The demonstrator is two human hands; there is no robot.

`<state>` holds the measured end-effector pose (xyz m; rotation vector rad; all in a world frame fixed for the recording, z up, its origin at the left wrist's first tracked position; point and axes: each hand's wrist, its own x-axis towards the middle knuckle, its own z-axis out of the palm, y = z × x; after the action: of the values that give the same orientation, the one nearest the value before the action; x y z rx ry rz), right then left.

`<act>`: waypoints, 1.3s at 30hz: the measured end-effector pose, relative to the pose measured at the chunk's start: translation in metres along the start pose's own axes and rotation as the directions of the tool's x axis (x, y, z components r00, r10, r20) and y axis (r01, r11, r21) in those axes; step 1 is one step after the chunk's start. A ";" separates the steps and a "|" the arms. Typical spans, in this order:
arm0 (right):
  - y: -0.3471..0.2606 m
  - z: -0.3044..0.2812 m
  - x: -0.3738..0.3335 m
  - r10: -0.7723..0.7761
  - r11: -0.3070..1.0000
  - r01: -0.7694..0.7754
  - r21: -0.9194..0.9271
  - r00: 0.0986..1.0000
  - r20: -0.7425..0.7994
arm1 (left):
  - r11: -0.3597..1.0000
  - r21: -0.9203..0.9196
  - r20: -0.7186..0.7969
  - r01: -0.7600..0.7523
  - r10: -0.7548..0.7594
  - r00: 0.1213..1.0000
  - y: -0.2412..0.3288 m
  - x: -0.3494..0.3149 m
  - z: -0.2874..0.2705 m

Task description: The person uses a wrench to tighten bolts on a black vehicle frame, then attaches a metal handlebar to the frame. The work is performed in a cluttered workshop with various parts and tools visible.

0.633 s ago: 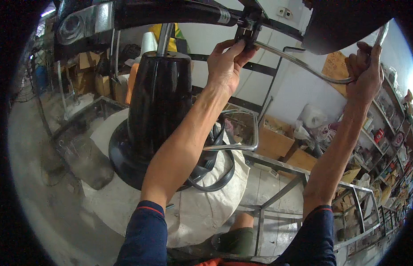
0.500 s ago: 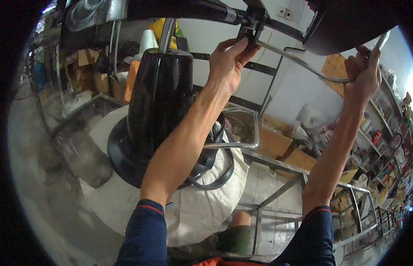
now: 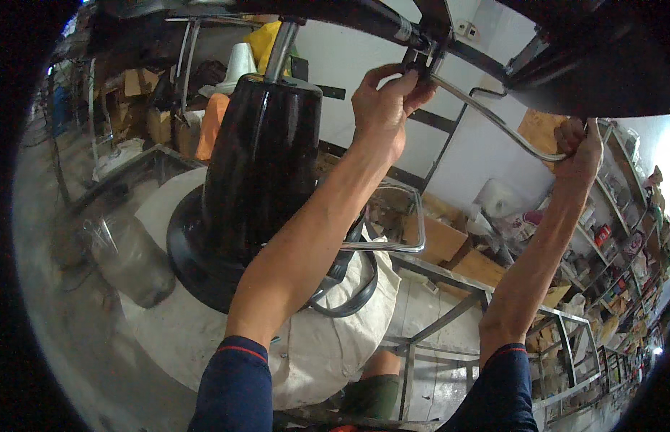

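Observation:
Overhead hangs a black frame with a black bracket (image 3: 430,47). My left hand (image 3: 384,108) is raised to it, its thumb and fingers pinched on a small dark part (image 3: 414,66) just under the bracket. From beside those fingertips a bent metal rod (image 3: 497,117) runs down to the right. My right hand (image 3: 581,153) is closed around the rod's far bend, below a large black curved panel (image 3: 594,72). The rod's end beyond my right hand is hidden. Left of my left forearm stands a glossy black pedestal (image 3: 263,144) with a steel post (image 3: 281,52) rising from it.
The pedestal's flared base rests on a round surface covered in pale cloth (image 3: 299,360). A chrome loop (image 3: 420,223) and black straps (image 3: 349,309) lie beside it. Metal frames (image 3: 450,317), cardboard boxes (image 3: 435,241) and crowded shelves (image 3: 630,216) are on the right.
The bracket and the black panel sit lower and farther right in view. My left hand has shifted right with the bracket; my right hand is lower, and the rod's upturned end no longer shows.

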<state>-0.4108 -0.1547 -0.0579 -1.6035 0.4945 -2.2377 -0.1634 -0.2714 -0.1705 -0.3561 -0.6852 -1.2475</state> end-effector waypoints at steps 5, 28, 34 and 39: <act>0.002 0.027 -0.009 -0.022 0.998 0.009 -0.063 0.980 -0.196 | 0.989 0.140 -0.099 0.051 -0.038 0.994 0.005 -0.012 -0.015; -0.015 -0.120 0.114 -0.380 -0.574 0.678 -0.460 0.277 0.883 | 0.858 0.494 0.070 -0.140 0.121 0.990 -0.013 -0.015 -0.014; 0.048 -0.159 0.144 -0.362 0.117 0.730 -0.674 0.663 0.655 | 0.631 0.667 0.217 -0.395 0.342 0.914 -0.012 -0.021 -0.020; 0.043 -0.169 0.137 -0.237 0.285 0.665 -0.690 0.747 0.621 | 0.523 0.700 0.259 -0.487 0.449 0.855 -0.017 -0.020 -0.013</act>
<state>-0.6092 -0.2430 -0.0154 -3.0608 1.4367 -1.8805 -0.1788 -0.2697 -0.1952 0.1354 -1.0050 -0.3484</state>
